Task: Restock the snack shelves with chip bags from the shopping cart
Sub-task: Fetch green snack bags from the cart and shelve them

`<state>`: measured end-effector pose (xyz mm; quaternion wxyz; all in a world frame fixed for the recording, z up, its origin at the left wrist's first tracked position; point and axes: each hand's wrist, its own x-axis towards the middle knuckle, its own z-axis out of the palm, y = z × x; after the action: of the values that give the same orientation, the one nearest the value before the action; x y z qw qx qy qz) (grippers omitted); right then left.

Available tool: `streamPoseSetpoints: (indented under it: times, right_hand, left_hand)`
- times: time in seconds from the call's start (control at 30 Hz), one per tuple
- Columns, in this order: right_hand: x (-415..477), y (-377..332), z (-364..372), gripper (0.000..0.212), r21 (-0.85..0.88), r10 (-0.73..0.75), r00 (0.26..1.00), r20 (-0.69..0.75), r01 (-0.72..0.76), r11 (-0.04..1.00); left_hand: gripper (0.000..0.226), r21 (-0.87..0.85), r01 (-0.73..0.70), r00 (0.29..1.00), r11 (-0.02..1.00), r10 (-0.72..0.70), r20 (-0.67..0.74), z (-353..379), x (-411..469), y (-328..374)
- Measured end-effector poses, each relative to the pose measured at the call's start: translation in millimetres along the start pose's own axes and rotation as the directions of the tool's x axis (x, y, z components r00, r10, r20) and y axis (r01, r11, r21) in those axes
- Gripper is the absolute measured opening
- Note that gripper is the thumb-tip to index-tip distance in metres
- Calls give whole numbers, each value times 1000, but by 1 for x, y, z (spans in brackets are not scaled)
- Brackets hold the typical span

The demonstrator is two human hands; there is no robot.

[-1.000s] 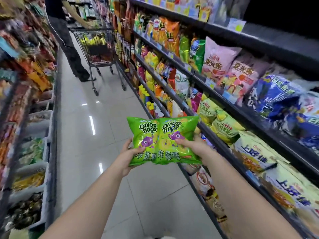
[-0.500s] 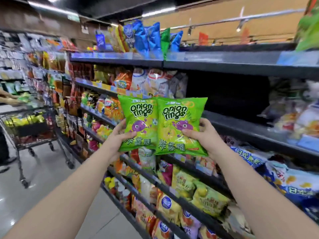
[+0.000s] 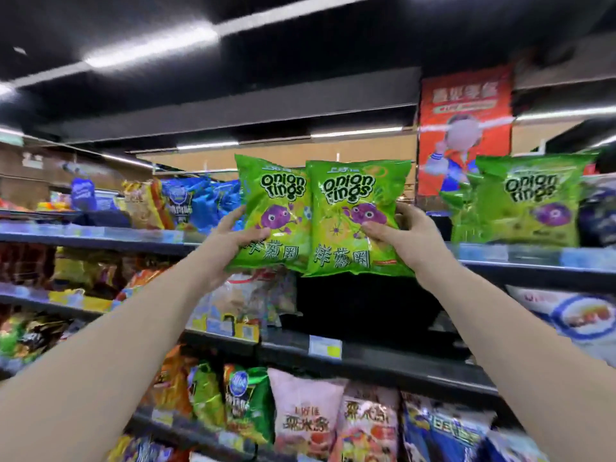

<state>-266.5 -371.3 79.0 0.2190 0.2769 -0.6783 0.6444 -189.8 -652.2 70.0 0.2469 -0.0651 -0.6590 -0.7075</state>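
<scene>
Two green onion-rings chip bags are held side by side, raised to the height of the top shelf (image 3: 533, 256). My left hand (image 3: 230, 241) grips the left bag (image 3: 273, 208) at its lower left, thumb across the front. My right hand (image 3: 403, 238) grips the right bag (image 3: 356, 215) at its lower right, thumb on the front. The right bag overlaps the left one's edge. More of the same green onion-rings bags (image 3: 530, 201) stand upright on the top shelf just to the right. The shopping cart is out of view.
Blue and orange snack bags (image 3: 186, 201) fill the top shelf to the left. A dark gap (image 3: 366, 305) opens on the second shelf below the held bags. Pink, green and blue bags (image 3: 306, 418) crowd the lower shelves. A red poster (image 3: 465, 128) hangs behind.
Both hands have lifted the two green bags from waist height up to the top shelf. My view has swung from the aisle floor and cart up to the shelves.
</scene>
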Motion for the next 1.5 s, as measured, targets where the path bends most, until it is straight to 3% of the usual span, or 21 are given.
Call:
streamPoseSetpoints:
  times: [0.1,0.2,0.27,0.47,0.6,0.73,0.87,0.93,1.03,1.23,1.33,1.43,1.5]
  right_hand:
    - [24,-10,-22,52,-95,-43,996,-77,36,995]
    - [49,-14,-38,80,-176,-82,987,-139,57,983]
    - [66,-15,-49,88,-190,-87,981,-171,54,980]
    - [120,-7,-76,89,-337,-122,967,-222,41,941]
    - [158,14,-76,91,-487,-48,978,-204,-58,872]
    - [188,32,-72,89,-594,-21,983,-180,-92,799]
    - [213,41,-66,87,-601,114,973,-199,-213,770]
    - [224,46,-63,82,-618,191,961,-201,-276,736]
    - [238,45,-60,66,-683,194,950,-244,-310,661]
    - [259,51,-58,74,-739,210,920,-331,-391,548]
    - [261,66,-54,88,-737,245,910,-334,-414,534]
    - [261,87,-55,75,-727,306,871,-385,-490,480]
    - [263,99,-59,84,-735,331,854,-401,-516,441]
  left_hand:
    - [73,6,-19,997,1000,18,71,22,39,7]
    - [105,48,-60,994,997,55,96,48,75,11]
    - [97,28,-91,990,995,88,106,64,100,7]
    - [81,58,-140,988,988,135,81,99,162,0]
    - [83,150,-130,991,980,130,4,109,203,-4]
    - [68,201,-102,992,974,114,-49,121,235,-8]
    - [68,249,-96,992,964,114,-58,128,270,-9]
    - [72,298,-131,989,945,148,-33,131,284,-6]
    - [68,368,-168,985,915,167,34,135,307,1]
    - [55,475,-184,979,860,119,165,141,337,11]
    - [62,540,-172,973,824,58,222,145,345,3]
    - [69,585,-185,957,789,9,289,149,346,-11]
    - [68,617,-198,941,762,-29,337,151,348,-18]
